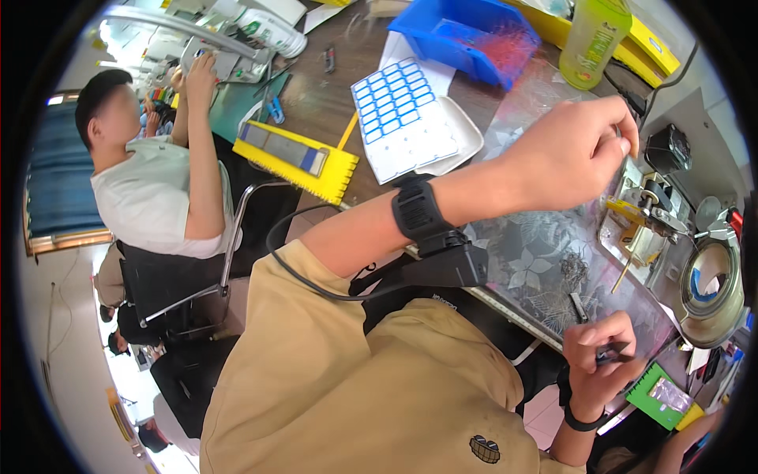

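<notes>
My left hand (580, 154) reaches across the table with its fingers curled and pinched together, beside a small bench machine (651, 209). What its fingertips hold, if anything, is hidden. Lower right, my right hand (604, 347) is closed around a small dark piece with angular edges (613, 353). A black strap with a dark box (442, 265) sits on my left wrist. Near my right hand, a small dark clip-like tool (579, 308) and a tangle of fine dark wire (574, 270) lie on the clear floral table cover (521, 253).
A blue bin (430, 24) holds fine red strands at the back, near a green bottle (594, 43). Blue-bordered label sheets (399, 110) overlap a white tray (466, 134). A metal reel (707, 292) stands right, above a green notebook (655, 395). Another person (158, 186) sits left.
</notes>
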Tool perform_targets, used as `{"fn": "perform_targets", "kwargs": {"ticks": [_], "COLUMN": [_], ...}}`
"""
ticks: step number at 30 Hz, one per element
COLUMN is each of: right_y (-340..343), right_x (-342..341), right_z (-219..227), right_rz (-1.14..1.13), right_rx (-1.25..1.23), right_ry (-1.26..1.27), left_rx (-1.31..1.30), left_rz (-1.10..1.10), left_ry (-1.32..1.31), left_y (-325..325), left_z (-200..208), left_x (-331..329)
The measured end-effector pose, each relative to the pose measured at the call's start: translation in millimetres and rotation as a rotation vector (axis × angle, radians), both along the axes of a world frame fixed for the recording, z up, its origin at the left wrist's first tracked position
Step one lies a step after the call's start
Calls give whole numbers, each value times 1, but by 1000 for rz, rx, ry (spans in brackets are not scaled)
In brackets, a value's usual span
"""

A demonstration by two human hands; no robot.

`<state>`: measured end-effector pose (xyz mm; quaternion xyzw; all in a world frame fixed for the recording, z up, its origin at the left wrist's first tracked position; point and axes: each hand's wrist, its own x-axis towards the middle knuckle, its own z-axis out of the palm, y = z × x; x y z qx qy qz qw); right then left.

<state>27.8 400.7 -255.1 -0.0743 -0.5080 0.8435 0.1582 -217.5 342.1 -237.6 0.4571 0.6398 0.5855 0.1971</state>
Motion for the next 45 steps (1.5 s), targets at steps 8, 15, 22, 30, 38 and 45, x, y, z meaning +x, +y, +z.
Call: {"fn": "perform_targets", "kwargs": {"ticks": [8,15,22,30,38,45], "right_y": [-51,-86,-117,-126,-117,-110], "right_x": [-18,13,25,32,17,7], "right_z": [40,58,66,25,37,11], "right_rz": [-173,24,485,194,254,241], "right_rx": [864,1114,1131,1321,1192,940], "right_ry": [71,12,-28,35,-170,-505], "left_rx": [38,-149,-234,-284,-202,-321], "left_rz": [-419,-435,-766,-587,-485,-782], "left_ry": [-1209,-1352,-1851,-1740,-1117,-509], "left_y": [-59,-99,-85,-78,-72,-98], "left_z": [-4,-48,-110,-105,-187,-133], "left_x": [63,160,207,212,268,271]}}
